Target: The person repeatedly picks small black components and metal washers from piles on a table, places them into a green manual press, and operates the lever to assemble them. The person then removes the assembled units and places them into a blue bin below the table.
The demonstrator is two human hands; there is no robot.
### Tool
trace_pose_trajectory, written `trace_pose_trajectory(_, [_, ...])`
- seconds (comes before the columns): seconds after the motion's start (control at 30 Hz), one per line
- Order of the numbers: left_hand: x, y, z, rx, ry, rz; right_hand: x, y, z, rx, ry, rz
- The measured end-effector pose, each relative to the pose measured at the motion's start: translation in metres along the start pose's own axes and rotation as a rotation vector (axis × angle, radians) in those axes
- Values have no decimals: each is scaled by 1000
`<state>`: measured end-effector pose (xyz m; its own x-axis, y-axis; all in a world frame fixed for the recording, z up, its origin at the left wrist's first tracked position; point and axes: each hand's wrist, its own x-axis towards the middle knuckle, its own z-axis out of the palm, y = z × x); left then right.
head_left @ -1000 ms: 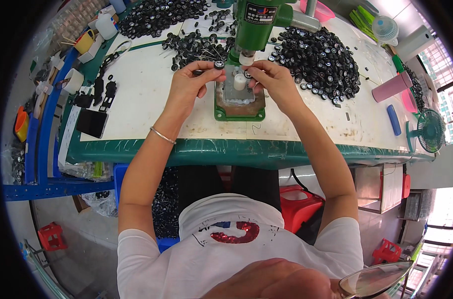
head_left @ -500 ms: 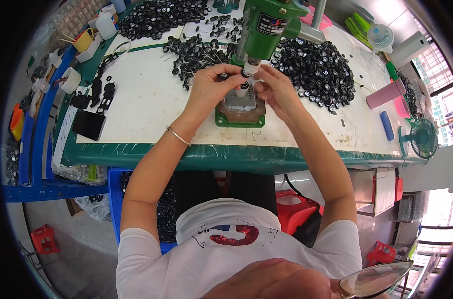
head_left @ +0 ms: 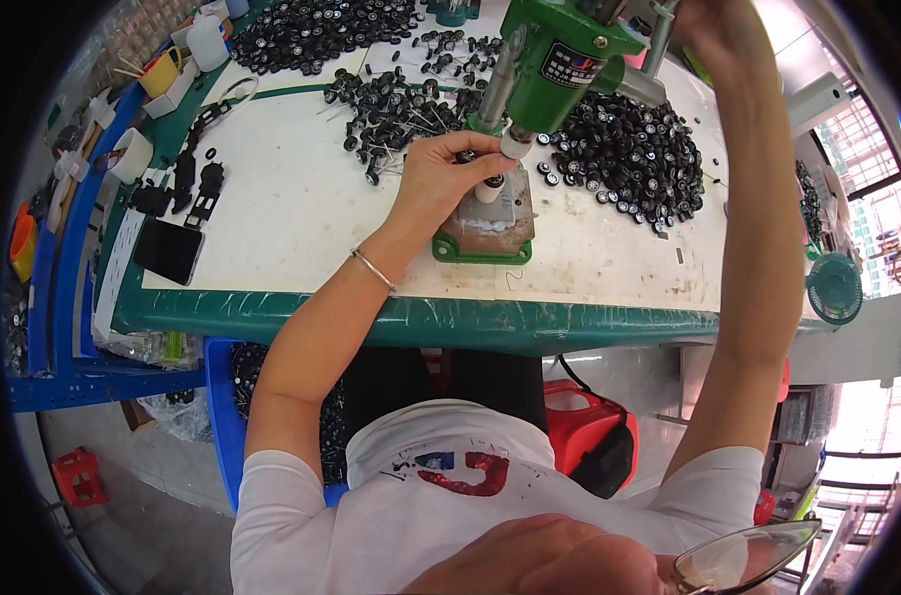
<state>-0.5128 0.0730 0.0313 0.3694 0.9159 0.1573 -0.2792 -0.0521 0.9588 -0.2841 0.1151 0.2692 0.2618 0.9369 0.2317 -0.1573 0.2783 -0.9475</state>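
Note:
A green hand press [head_left: 559,64] stands on the table, its white-tipped ram [head_left: 516,142] above a pale post on the base plate [head_left: 485,238]. One small black wheel [head_left: 495,180] sits on top of that post. My left hand [head_left: 440,174] is beside the ram, thumb and fingers pinched around another small black wheel [head_left: 466,156], mostly covered by the fingers. Raised at the upper right, my right hand [head_left: 713,35] is smeared by motion close to the press's lever [head_left: 660,38]; its fingers cannot be made out.
Black wheels lie in a heap [head_left: 639,159] right of the press and another pile [head_left: 321,35] at the far left. Wheels on thin axles [head_left: 401,114] spread left of the press. A phone [head_left: 170,250] and black plastic parts [head_left: 204,193] lie at left. A blue bin [head_left: 222,416] stands below the table edge.
My right hand has left the ram and swung up to the upper right, near the lever. My left hand stays by the ram. The view has shifted slightly.

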Motion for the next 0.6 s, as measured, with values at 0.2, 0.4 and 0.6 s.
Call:
trace_pose_trajectory(0.2, [1, -2, 0, 20, -4, 57, 23, 20, 11, 143, -128, -257])
trace_pose_trajectory(0.4, [-1, -3, 0, 27, -11, 98, 19, 3, -27, 416, -487, -115])
trace_pose_trajectory(0.6, [-3, -3, -3, 70, 1, 65, -41, 14, 25, 40, -206, -659])
